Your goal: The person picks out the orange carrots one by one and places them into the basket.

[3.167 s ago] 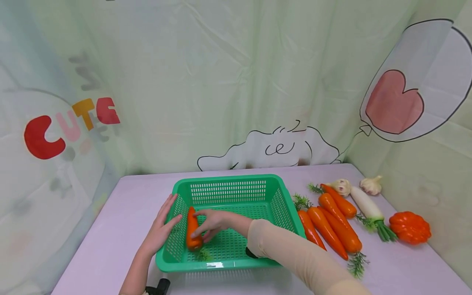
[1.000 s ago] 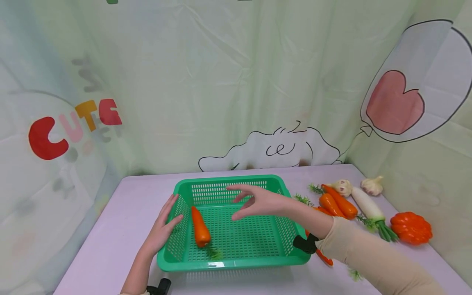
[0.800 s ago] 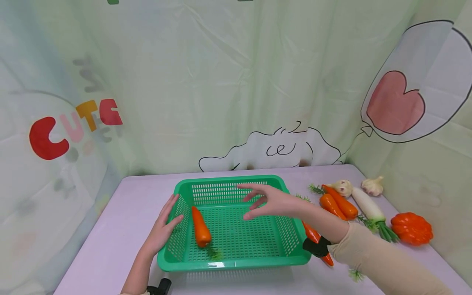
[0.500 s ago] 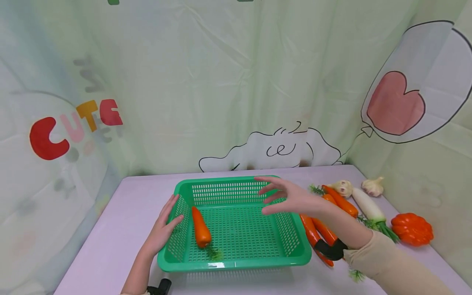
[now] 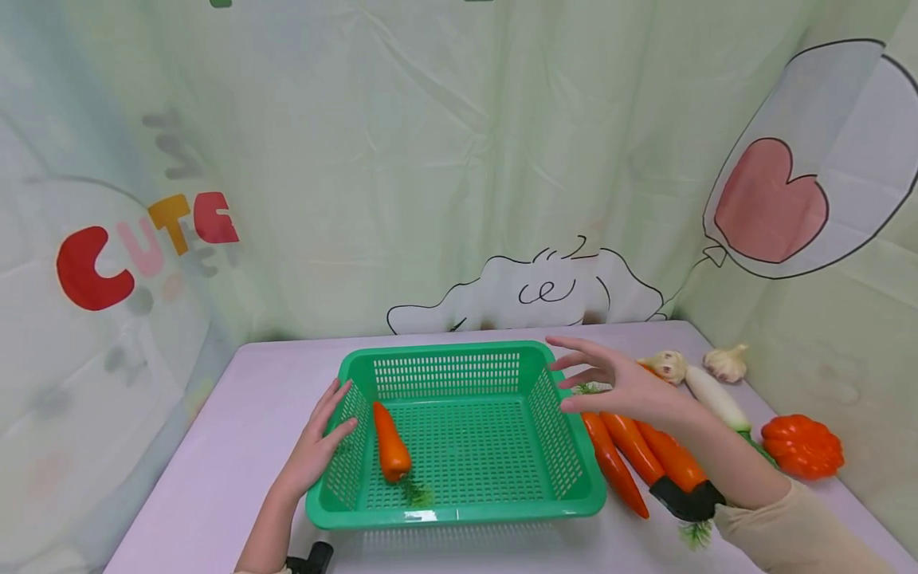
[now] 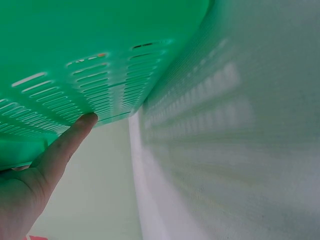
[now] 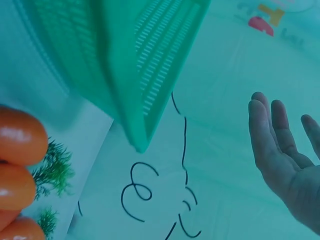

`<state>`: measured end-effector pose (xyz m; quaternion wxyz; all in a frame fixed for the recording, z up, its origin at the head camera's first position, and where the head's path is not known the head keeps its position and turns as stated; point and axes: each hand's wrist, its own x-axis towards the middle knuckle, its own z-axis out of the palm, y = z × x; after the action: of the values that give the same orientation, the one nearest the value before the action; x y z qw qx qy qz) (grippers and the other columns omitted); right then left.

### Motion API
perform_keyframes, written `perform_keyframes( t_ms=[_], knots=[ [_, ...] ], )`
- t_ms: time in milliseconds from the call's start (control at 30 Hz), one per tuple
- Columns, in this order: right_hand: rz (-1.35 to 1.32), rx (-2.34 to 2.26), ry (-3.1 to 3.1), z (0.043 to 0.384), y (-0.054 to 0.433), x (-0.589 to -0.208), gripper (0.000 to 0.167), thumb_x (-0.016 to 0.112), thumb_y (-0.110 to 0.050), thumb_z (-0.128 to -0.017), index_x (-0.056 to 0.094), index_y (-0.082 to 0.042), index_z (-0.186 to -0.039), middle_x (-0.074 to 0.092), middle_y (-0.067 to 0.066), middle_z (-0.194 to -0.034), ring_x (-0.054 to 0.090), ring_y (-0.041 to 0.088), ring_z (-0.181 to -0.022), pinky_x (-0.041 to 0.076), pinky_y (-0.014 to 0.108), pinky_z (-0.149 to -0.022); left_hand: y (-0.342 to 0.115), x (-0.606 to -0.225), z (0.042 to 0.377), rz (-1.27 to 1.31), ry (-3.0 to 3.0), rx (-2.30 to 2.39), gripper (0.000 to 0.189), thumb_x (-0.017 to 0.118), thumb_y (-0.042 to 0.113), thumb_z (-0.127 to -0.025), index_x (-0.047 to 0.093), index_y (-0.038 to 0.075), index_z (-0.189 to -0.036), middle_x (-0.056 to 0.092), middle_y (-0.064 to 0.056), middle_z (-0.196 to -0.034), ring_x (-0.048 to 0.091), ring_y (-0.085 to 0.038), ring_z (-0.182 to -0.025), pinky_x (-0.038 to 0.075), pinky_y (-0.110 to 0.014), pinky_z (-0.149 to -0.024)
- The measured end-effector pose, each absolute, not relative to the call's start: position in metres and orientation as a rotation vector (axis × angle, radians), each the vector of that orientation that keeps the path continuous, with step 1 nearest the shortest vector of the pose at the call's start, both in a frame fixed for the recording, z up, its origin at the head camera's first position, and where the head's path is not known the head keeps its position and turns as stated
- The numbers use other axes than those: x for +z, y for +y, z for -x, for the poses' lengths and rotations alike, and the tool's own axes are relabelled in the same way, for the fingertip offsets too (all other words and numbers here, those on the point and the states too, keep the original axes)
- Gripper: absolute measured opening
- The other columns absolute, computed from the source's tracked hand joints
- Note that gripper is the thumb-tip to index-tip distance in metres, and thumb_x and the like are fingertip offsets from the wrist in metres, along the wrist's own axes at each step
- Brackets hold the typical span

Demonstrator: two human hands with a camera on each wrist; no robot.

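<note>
R fingers (image 5: pixel 588 347) moved rt; bskt (image 5: pixel 502 510) grn, slotted.

Head cam: bright, soft, even light; faint shadow under basket (image 5: pixel 502 511) on desk (image 5: pixel 251 422), glare spot on basket's front; edges stretched. L wrist: dimmer, slot-shaped light patches on desk. R wrist: heavy teal cast, highlights on carrots (image 7: pixel 20 137), nearest basket edge blurry.

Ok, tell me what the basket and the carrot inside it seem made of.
Basket: likely moulded plastic, semi-gloss; the smooth rim and regular slots suggest it. Carrot: possibly plastic or coated foam, lightly glossy; its smooth, evenly orange skin suggests an imitation, though I can't be certain.
</note>
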<state>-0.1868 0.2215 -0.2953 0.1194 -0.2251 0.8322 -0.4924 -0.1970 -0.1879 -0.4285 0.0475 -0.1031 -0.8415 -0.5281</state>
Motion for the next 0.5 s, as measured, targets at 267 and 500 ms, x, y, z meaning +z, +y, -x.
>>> perform_keyframes(
  t_ms=[267,500],
  knots=[
    [0.627,-1.375,2.565,0.184,0.244,-0.307,0.074,0.068,-0.021,-0.082,0.027,-0.016,-0.144,0.048,0.021,-0.126,0.052,0.038,-0.107,0.049,0.044,-0.078,-0.188,-0.429,0.197,0.315,-2.564,-1.614,0.055,0.051,0.021,-0.094,0.028,0.016,-0.144,0.008,-0.010,-0.152,0.004,-0.036,-0.137,0.010,-0.068,-0.098],
    [0.696,-1.408,2.570,0.186,0.261,-0.321,0.073,0.064,-0.015,-0.085,0.024,-0.015,-0.145,0.047,0.021,-0.127,0.054,0.035,-0.106,0.051,0.042,-0.079,-0.188,-0.430,0.198,0.314,-2.563,-1.614,0.055,0.050,0.021,-0.094,0.028,0.018,-0.145,0.008,-0.009,-0.152,0.004,-0.036,-0.137,0.010,-0.068,-0.098]
  ],
)
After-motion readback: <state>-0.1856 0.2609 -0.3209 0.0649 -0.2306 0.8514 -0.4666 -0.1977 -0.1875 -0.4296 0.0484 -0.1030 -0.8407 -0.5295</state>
